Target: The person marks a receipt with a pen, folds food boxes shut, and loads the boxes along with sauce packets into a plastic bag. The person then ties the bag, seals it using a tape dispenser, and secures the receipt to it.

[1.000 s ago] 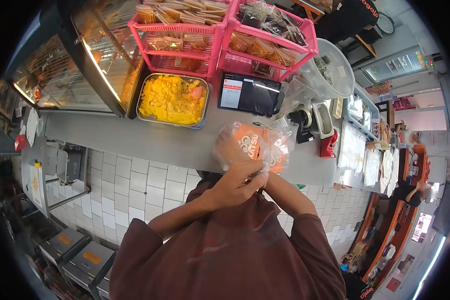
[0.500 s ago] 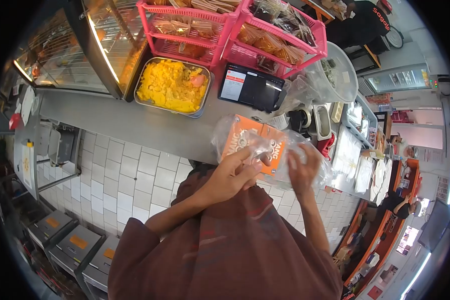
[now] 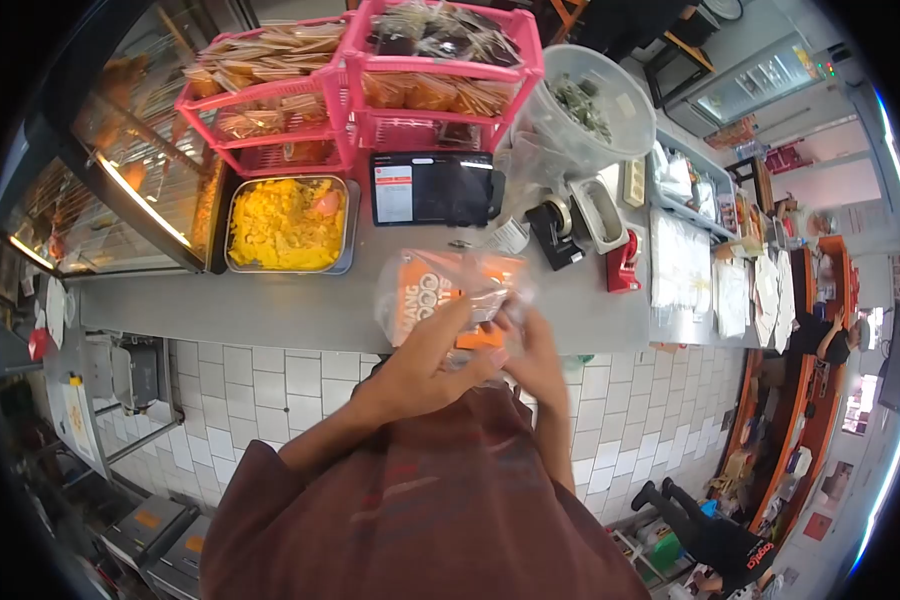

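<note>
An orange box with white lettering [image 3: 417, 290] sits inside a clear plastic bag [image 3: 388, 292] at the front edge of the metal counter. My left hand [image 3: 425, 362] is closed on the gathered plastic over the box, thumb and fingers pressed together. On the other side, my right hand [image 3: 532, 358] is bent in close to it, its fingertips at the bunched plastic. Plastic and the other hand partly cover those fingertips, and whether they grip anything is unclear.
Behind the bag are a tablet [image 3: 432, 188] and a tray of yellow food [image 3: 288, 225]. Pink baskets [image 3: 337, 100] hold packets. A tape dispenser [image 3: 555, 232], a red dispenser [image 3: 624, 262] and a plastic tub [image 3: 625, 110] stand rightward. A person [image 3: 735, 550] is at lower right.
My right hand moved from crossing the left, out to the bag's right side, then back inward to the gathered plastic. The view has shifted, and a person now shows at lower right.
</note>
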A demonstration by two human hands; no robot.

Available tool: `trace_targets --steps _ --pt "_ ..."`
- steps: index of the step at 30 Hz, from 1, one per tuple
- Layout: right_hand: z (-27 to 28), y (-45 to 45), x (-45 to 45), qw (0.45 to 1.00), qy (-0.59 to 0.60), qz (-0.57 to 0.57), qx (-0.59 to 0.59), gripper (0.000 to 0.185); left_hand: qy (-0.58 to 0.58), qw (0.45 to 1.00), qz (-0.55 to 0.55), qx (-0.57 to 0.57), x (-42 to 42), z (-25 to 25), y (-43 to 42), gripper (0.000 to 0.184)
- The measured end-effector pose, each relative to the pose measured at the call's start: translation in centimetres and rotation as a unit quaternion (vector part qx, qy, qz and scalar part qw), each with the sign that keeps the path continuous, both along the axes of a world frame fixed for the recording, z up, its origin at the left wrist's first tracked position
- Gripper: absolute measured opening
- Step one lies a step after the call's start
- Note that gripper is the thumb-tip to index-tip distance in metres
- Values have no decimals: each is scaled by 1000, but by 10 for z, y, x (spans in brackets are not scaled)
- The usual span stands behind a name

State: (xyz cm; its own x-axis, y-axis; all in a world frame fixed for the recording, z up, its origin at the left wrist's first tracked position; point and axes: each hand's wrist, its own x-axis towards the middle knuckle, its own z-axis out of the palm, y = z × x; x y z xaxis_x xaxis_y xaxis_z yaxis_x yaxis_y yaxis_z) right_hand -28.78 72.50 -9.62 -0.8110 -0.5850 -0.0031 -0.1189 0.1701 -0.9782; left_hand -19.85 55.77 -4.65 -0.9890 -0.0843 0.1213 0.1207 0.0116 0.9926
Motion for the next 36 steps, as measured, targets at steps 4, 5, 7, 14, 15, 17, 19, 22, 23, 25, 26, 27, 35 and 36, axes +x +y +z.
trace_targets --steps 4,5,7,14,15,17,19,22,23,25,26,27,35,36 --pt "6 -39 14 988 -36 -1 -148 37 90 935 86 -332 -11 -12 2 53" --pt "5 -37 10 981 -131 0 -142 35 95 940 103 -310 -7 -22 -2 55" --pt "-5 -15 -4 939 -320 11 -122 30 153 940 150 -266 -1 -54 -19 63" --pt "52 -16 -16 952 -246 183 20 30 109 945 159 -266 -34 -191 -12 86" --pt "59 -24 -11 950 -195 227 84 34 27 984 96 -148 -41 -198 -14 87" --pt "57 -29 -8 928 31 308 206 38 -163 981 39 103 -55 -212 -17 91" --pt "60 -30 -8 882 246 293 274 41 -93 994 51 24 -63 -235 -20 78" --pt "66 -35 -13 842 424 158 294 41 -4 992 69 -103 -58 -224 -23 66" --pt "67 -43 -16 853 411 126 297 41 1 992 67 -109 -54 -221 -22 64" --pt "58 -61 -13 862 401 111 290 41 -11 993 62 -99 -51 -214 -17 60" --pt "40 -75 -7 861 407 128 277 42 -19 994 59 -94 -50 -210 -16 59" --pt "26 -90 1 860 413 144 263 44 -24 993 61 -94 -46 -208 -14 57" --pt "-26 -150 7 804 434 347 214 58 -60 994 74 -55 -41 -197 4 45" --pt "-27 -152 -2 806 437 340 209 59 -71 994 76 -43 -46 -196 6 44"
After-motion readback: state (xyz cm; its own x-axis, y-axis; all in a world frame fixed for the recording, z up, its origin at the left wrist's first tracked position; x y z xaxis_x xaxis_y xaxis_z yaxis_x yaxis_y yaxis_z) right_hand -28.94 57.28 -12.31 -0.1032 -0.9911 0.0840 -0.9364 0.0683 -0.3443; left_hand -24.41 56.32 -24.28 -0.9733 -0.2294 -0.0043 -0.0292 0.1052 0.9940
